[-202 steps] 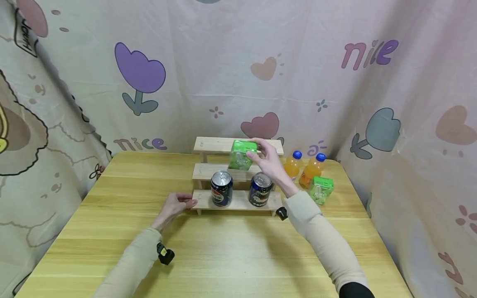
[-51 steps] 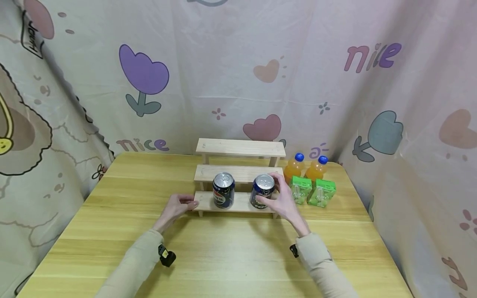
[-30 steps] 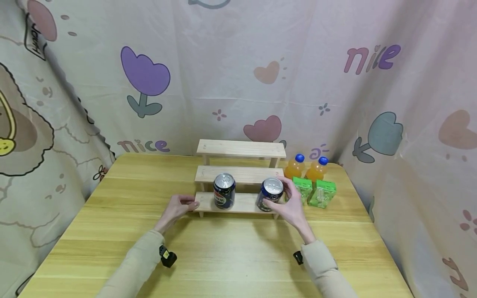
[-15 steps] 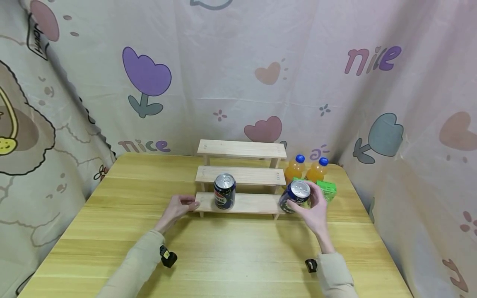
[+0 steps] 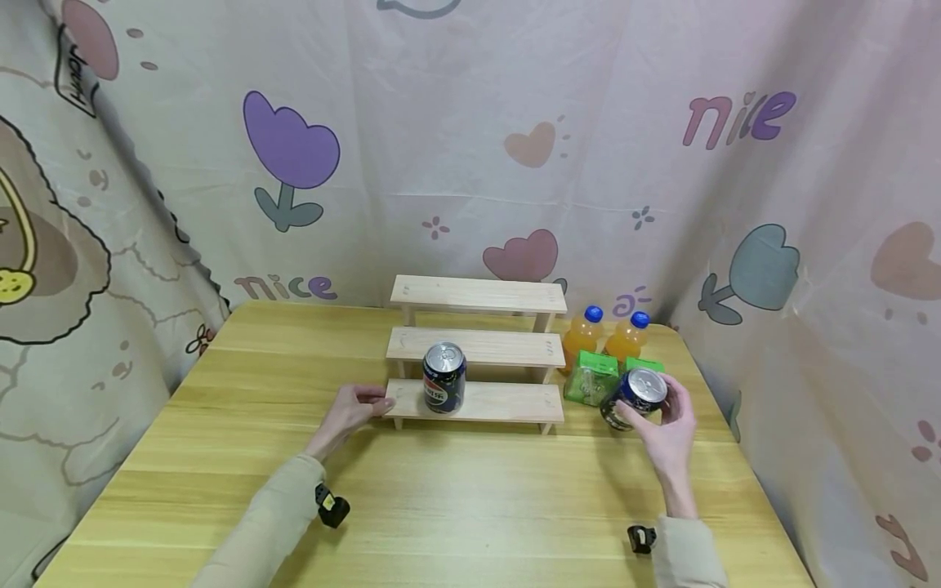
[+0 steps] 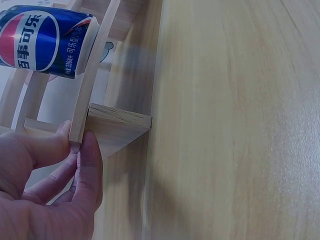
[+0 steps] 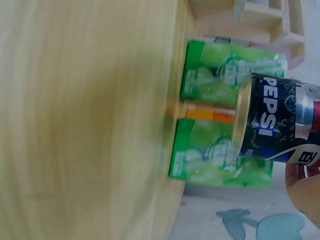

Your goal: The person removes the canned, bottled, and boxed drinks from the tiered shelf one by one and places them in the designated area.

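My right hand (image 5: 671, 425) grips a dark blue Pepsi can (image 5: 634, 397), held tilted in front of two green drink cartons (image 5: 592, 377) at the right of the table. In the right wrist view the can (image 7: 280, 120) overlaps both cartons, its base turned toward the table. With thumb and fingers, my left hand (image 5: 353, 412) pinches the left end of the bottom step of a three-step wooden shelf (image 5: 507, 400). The left wrist view shows thumb and fingers (image 6: 90, 170) on either side of that board. A second Pepsi can (image 5: 444, 379) stands upright on the bottom step, left of its middle.
Two orange juice bottles (image 5: 583, 333) with blue caps stand behind the cartons, right of the shelf. The upper two steps carry nothing. A printed curtain (image 5: 412, 147) hangs behind the wooden table (image 5: 441, 506) and along both its sides.
A green carton went from my right hand to the table beside the other one. My right hand then took the right-hand can off the bottom step and carried it right. The left hand stayed put.
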